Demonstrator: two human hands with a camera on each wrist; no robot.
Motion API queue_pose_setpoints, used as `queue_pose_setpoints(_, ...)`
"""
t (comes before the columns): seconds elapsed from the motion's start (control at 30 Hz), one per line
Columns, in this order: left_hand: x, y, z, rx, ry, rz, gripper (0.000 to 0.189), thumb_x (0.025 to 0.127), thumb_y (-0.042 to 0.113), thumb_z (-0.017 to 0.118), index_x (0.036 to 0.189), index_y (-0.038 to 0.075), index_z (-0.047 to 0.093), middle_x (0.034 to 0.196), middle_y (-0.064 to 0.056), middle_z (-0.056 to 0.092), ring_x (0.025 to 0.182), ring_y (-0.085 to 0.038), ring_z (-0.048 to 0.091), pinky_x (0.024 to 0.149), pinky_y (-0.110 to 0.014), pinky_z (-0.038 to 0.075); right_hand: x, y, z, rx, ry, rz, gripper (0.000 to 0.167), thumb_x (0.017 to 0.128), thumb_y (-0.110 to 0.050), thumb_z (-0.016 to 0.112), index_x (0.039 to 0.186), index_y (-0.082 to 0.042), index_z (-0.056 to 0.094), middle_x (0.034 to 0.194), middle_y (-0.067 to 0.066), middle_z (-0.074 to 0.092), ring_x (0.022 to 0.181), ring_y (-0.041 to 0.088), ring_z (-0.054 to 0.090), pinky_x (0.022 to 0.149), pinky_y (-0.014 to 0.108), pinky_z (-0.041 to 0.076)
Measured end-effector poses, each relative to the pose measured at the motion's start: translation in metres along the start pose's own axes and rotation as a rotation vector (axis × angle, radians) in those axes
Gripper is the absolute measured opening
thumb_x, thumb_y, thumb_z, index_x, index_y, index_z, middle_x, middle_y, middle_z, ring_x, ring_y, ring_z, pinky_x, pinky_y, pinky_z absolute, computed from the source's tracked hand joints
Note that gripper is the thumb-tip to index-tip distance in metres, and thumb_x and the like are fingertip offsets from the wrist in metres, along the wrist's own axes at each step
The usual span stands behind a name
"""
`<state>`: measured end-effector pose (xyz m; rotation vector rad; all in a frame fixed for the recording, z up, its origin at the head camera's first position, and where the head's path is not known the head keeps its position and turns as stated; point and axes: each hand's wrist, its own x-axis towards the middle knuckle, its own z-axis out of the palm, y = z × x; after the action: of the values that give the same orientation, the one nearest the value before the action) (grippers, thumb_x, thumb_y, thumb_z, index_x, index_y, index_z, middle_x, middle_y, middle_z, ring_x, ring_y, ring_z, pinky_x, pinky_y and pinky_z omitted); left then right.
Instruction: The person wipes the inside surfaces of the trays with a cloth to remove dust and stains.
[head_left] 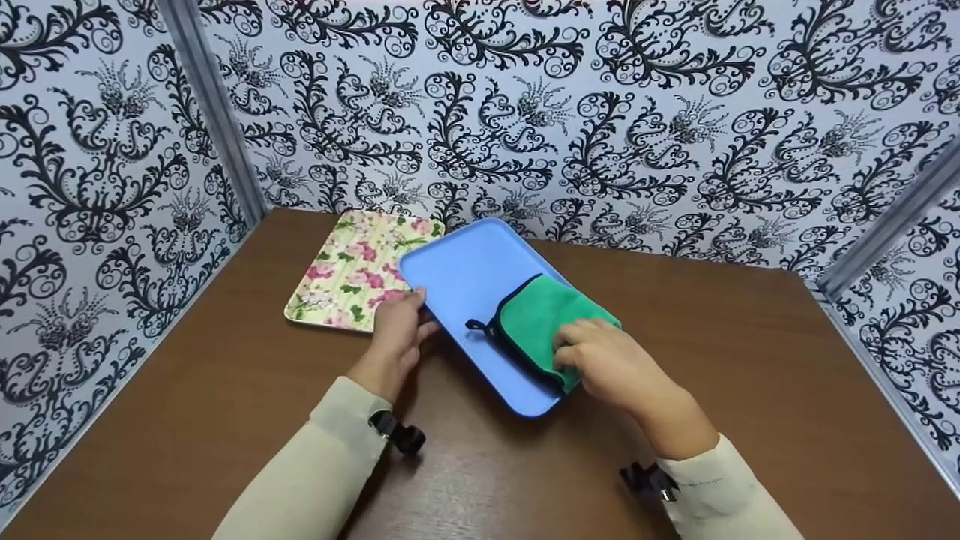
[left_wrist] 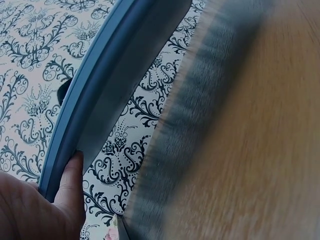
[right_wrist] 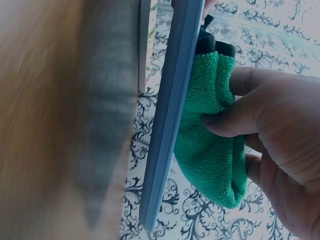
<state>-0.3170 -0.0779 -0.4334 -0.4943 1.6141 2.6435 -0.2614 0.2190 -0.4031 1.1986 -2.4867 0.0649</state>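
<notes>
A blue tray [head_left: 457, 281] is lifted over the table, its left edge gripped by my left hand [head_left: 397, 334]. In the left wrist view the thumb or a finger of that hand [left_wrist: 60, 200] lies along the underside of the tray's rim [left_wrist: 82, 95]. A folded green cloth [head_left: 544, 319] with black edging and a small black loop lies on the right part of the tray. My right hand [head_left: 607, 360] holds this cloth from above; the right wrist view shows the thumb [right_wrist: 225, 122] pressing into the folded green cloth [right_wrist: 205, 140] beside the tray's edge [right_wrist: 170, 110].
A flower-patterned tray [head_left: 352, 274] lies on the brown table [head_left: 712, 337] at the back left, partly overlapped by the blue tray. Walls with black scroll patterns [head_left: 525, 112] close off the back and both sides. Each sleeve carries a black wrist camera [head_left: 397, 433].
</notes>
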Motion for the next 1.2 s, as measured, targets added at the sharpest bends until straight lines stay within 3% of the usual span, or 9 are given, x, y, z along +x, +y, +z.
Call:
queue_pose_setpoints(0.23, -0.001, 0.001, 0.002, -0.021, 0.017, 0.013, 0.012, 0.108, 0.013, 0.053, 0.103, 0.001, 0.055, 0.094, -0.008, 0.064, 0.079, -0.014, 0.067, 0.068, -0.029, 0.061, -0.004, 0.011, 0.003, -0.016, 0.002, 0.027, 0.033, 0.079, 0.013, 0.068, 0.084, -0.017, 0.079, 0.095, -0.002, 0.064, 0.095, 0.022, 0.062, 0.089, 0.039, 0.053)
queue_pose_setpoints(0.73, 0.0, -0.001, 0.001, 0.001, 0.002, 0.016, 0.012, 0.108, 0.014, 0.053, 0.103, 0.003, 0.054, 0.096, -0.008, 0.063, 0.082, -0.015, 0.066, 0.068, -0.029, 0.06, -0.015, 0.039, 0.012, -0.06, 0.038, 0.076, 0.027, 0.079, 0.012, 0.07, 0.083, -0.014, 0.078, 0.097, 0.002, 0.065, 0.097, 0.025, 0.061, 0.093, 0.043, 0.053)
queue_pose_setpoints(0.97, 0.0, -0.001, 0.001, 0.012, -0.004, 0.016, 0.018, 0.109, 0.015, 0.052, 0.115, 0.0, 0.058, 0.104, -0.008, 0.062, 0.086, -0.015, 0.066, 0.071, -0.028, 0.06, -0.018, 0.045, 0.013, -0.093, 0.03, 0.194, 0.03, 0.082, 0.014, 0.066, 0.088, -0.013, 0.078, 0.096, 0.004, 0.065, 0.099, 0.029, 0.062, 0.09, 0.046, 0.053)
queue_pose_setpoints(1.2, 0.0, -0.001, 0.002, -0.006, 0.002, 0.028, 0.018, 0.11, 0.015, 0.049, 0.113, -0.001, 0.057, 0.104, -0.009, 0.062, 0.084, -0.014, 0.065, 0.07, -0.027, 0.059, -0.015, 0.036, 0.016, -0.097, 0.0, 0.262, 0.028, 0.082, 0.011, 0.068, 0.099, -0.01, 0.074, 0.098, 0.008, 0.065, 0.097, 0.032, 0.062, 0.086, 0.049, 0.055)
